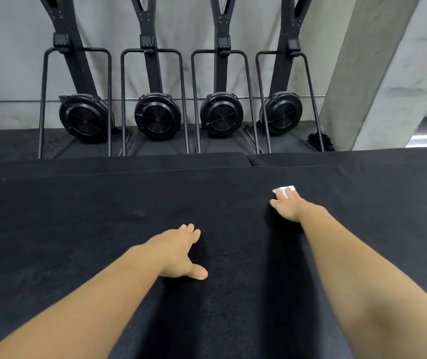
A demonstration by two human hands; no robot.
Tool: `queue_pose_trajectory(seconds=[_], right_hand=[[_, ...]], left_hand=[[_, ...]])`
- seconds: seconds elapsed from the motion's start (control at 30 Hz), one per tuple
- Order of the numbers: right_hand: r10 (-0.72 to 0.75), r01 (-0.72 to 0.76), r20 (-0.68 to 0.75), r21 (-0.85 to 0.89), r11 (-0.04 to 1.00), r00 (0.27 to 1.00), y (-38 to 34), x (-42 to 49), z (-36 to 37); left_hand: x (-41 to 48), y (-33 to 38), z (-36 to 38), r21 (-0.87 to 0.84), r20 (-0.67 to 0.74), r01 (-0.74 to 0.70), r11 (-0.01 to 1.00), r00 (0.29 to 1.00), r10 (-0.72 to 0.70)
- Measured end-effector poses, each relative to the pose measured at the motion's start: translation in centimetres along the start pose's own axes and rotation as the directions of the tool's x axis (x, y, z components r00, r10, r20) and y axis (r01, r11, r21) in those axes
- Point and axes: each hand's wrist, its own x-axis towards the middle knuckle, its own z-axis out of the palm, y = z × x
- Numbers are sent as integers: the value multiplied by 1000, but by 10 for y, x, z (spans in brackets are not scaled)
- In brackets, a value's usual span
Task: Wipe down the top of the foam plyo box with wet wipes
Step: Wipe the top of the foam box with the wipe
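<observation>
Foam plyo box point(98, 229): black, textured top, filling the near field; both bare forearms are extended over it.

Left hand point(181, 252): laid palm-down near the middle of the top. Fingers are held straight and close together, thumb spread to the side. Nothing is held.

Right hand point(289, 207): placed farther out and to the right on the same top. Fingers are stretched flat, thumb splayed to the left. A wet wipe point(285, 189) is pressed beneath the fingertips, not gripped.

Wet wipe: white, small, lying flat on the far right part of the box top. Only its far edge is seen beyond the fingers.

Two further black pads point(119, 161): set edge to edge just behind the box, with a seam between them.

Four black fan-wheel machines point(157, 115): stood in a row behind the pads, each with a tubular frame and a small monitor on its upright.

Grey wall point(5, 60): located behind the machines.

Slanted concrete pillar point(368, 73): far right. A black fringed item point(320, 142) is seen at its foot, kind not determinable.
</observation>
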Motion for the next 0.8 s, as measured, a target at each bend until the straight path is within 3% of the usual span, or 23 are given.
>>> queue_pose_trajectory(seconds=[0.17,0.3,0.47,0.6,0.7,0.8], right_hand=[[16,-9,-70,91,996,997,0,-3,9],[-176,186,-131,68,980,976,-45,-38,33],[-403,400,-35,-61,914,915,-99,-85,74],[-479,483,67,-69,873,875,-96,-88,71],[-457,457,7,-26,889,889,-72,-73,53],[-333,332,-46,-30,943,942,-37,-44,29]], left_hand=[[2,2,0,-12,17,-1,1000,1000,1],[3,4,-1,-6,22,14,1000,1000,-14],[2,4,-1,15,30,40,999,999,-40],[-2,0,6,6,79,32,999,996,-32],[-4,-1,14,-96,83,31,995,996,-23],[-1,-1,13,-187,72,44,981,997,-31]])
